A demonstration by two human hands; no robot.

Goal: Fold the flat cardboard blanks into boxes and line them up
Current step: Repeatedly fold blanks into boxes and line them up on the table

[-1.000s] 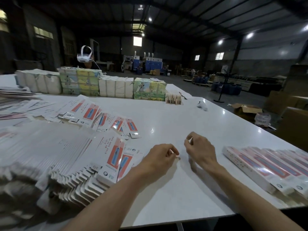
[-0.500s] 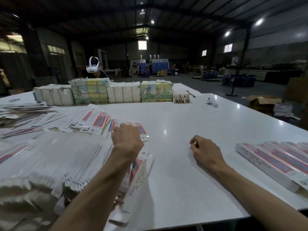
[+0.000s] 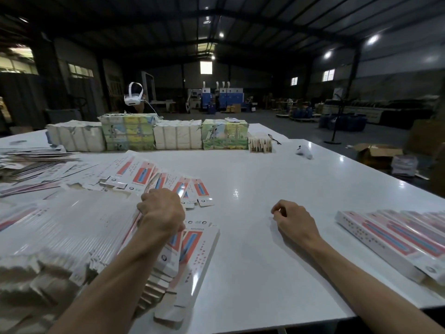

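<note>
Hands lie apart on the white surface (image 3: 252, 261). The left hand (image 3: 161, 210), at about 9 o'clock from the right one, sits knuckles up with its fingers curled down into a heap of flat blanks (image 3: 72, 225). Whether it pinches one cannot be told, as the fingertips are hidden. The right hand (image 3: 292, 219) rests on bare surface, loosely curled, thumb close to forefinger, with nothing to be made out between them.

Under the left wrist, toward 6 o'clock, red-and-blue printed blanks (image 3: 192, 247) slide off the heap's edge. At 12 o'clock from that hand more blanks (image 3: 144, 172) are fanned out, printed side up. At 3 o'clock from the right hand, well apart from it, folded boxes (image 3: 390, 237) lie side by side in a row at the surface's edge.

Along the far edge at 12 o'clock stands a line of wrapped bundles (image 3: 178, 138), some white, some with pictures. A white headset (image 3: 133, 97) shows behind them. At 1 o'clock lies a small white object (image 3: 304, 151). Beyond the surface, at 2 o'clock, an open carton (image 3: 375, 153) sits on the floor.
</note>
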